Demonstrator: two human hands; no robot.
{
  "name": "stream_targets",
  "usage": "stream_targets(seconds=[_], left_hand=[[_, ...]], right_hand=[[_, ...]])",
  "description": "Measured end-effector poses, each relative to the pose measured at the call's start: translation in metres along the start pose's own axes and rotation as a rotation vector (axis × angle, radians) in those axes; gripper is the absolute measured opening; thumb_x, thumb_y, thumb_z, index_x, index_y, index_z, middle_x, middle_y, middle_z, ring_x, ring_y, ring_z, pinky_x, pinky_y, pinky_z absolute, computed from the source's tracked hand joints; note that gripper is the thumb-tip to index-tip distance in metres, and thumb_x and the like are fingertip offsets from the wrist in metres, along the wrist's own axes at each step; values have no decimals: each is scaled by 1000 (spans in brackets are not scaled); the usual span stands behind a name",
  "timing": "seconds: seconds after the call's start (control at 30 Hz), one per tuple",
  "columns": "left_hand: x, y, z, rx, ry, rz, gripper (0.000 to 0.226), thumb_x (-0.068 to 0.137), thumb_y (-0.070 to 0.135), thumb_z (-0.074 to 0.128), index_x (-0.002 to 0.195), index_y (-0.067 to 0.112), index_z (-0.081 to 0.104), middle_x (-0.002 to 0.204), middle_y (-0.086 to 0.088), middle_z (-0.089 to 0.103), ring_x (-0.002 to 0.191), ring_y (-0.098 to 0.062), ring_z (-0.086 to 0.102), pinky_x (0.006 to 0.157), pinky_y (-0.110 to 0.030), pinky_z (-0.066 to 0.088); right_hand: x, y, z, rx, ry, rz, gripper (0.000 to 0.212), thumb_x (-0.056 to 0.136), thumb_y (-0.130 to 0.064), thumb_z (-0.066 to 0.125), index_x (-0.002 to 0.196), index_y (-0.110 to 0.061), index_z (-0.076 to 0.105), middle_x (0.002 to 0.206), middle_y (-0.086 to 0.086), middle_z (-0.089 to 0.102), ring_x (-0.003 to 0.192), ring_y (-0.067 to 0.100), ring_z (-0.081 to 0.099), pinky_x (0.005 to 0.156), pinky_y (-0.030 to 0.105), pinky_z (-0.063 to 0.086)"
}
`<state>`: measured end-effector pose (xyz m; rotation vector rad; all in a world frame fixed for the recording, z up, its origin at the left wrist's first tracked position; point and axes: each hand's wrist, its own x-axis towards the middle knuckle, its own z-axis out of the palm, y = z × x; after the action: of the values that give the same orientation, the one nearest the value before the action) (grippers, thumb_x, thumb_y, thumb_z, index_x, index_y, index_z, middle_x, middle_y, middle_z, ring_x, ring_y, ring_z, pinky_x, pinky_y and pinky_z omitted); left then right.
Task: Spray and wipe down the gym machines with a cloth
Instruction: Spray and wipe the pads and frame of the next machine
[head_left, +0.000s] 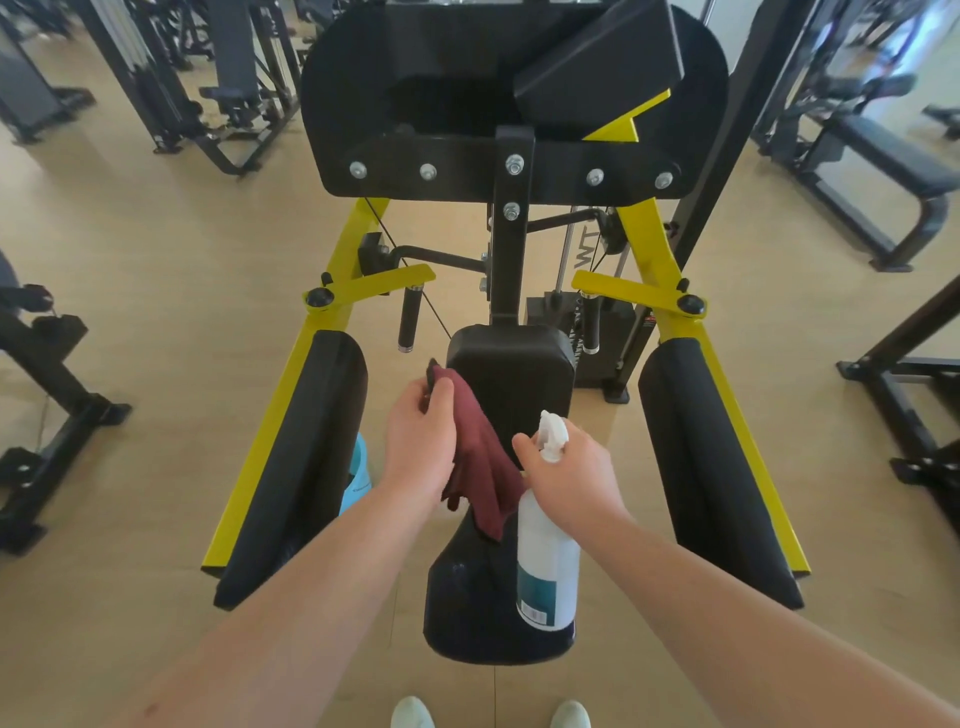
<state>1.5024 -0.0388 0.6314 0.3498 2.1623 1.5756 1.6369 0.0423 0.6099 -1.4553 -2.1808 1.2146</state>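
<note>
A yellow-framed gym machine (343, 249) with black pads stands straight ahead of me. Its black seat (467, 613) is low in the middle, with the black back pad (519, 374) just beyond. My left hand (421, 441) grips a dark red cloth (483, 467) that hangs over the gap between the seat and the back pad. My right hand (571, 478) holds a white spray bottle (545, 566) by its neck, above the seat's right side. The nozzle points away from me toward the back pad.
Long black arm pads flank the seat on the left (306, 457) and right (711, 467). A light blue object (358, 478) sits on the floor behind the left pad. Other black machines (47, 395) stand around on the tan floor (156, 260). My shoes (413, 714) show at the bottom edge.
</note>
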Motion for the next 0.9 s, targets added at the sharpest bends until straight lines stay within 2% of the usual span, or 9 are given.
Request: stream_targets(seconds=[0.1,0.17,0.27,0.4,0.5,0.57,0.67,0.73,0.9], left_hand=[[1,16,8,-257,-150,-33,25,110,29,41,97,37,61,104,-1,69,102,-18,70,87,-38,61],[4,19,14,-382,-305,-55,36,109,13,37,115,36,64,119,0,68,112,-16,68,90,-35,61],[14,7,21,-59,-328,103,46,107,6,43,146,29,52,140,0,60,125,-17,63,98,-36,58],[32,-6,20,669,-181,585,49,101,26,63,149,22,51,130,-1,69,108,-16,70,98,-32,58],[44,-6,23,997,-80,865,59,95,34,72,148,21,50,139,-4,59,124,-23,58,102,-34,50],[50,-6,33,1216,-60,896,80,89,38,76,155,19,35,151,-9,44,141,-31,41,116,-45,37],[60,-11,50,1360,-64,857,104,85,36,80,160,16,10,161,-15,26,153,-38,21,124,-57,12],[68,-12,60,1390,-31,886,102,85,33,80,158,17,10,160,-16,27,154,-39,19,123,-60,5],[72,0,94,1414,-74,1031,96,86,52,76,155,15,20,156,-16,34,155,-38,18,122,-64,1]], right_hand=[[4,-1,-1,22,-11,-9,24,95,-53,60,90,-30,54,88,-4,62,79,14,64,67,28,56],[7,-2,-4,51,-13,-19,22,95,-51,59,90,-31,54,87,-5,64,79,13,65,67,28,57],[10,-5,-7,63,-1,-2,20,97,-50,59,91,-33,50,87,-8,62,78,13,63,59,21,48],[19,-5,-7,77,13,4,21,96,-49,61,89,-34,49,86,-9,61,77,14,63,59,20,47],[26,-5,-7,86,25,9,21,96,-49,61,88,-35,48,87,-8,62,77,14,64,60,22,49],[29,-3,-7,105,40,25,21,96,-47,62,87,-35,47,86,-8,62,77,14,65,60,23,49],[33,3,-9,120,55,41,19,96,-45,62,88,-35,49,85,-7,63,77,14,66,62,24,52],[37,8,-13,109,63,49,18,96,-47,61,90,-35,49,85,-7,63,77,14,66,63,25,53],[43,24,-30,112,96,93,19,96,-46,61,90,-31,51,82,-6,65,75,12,64,57,22,49]])
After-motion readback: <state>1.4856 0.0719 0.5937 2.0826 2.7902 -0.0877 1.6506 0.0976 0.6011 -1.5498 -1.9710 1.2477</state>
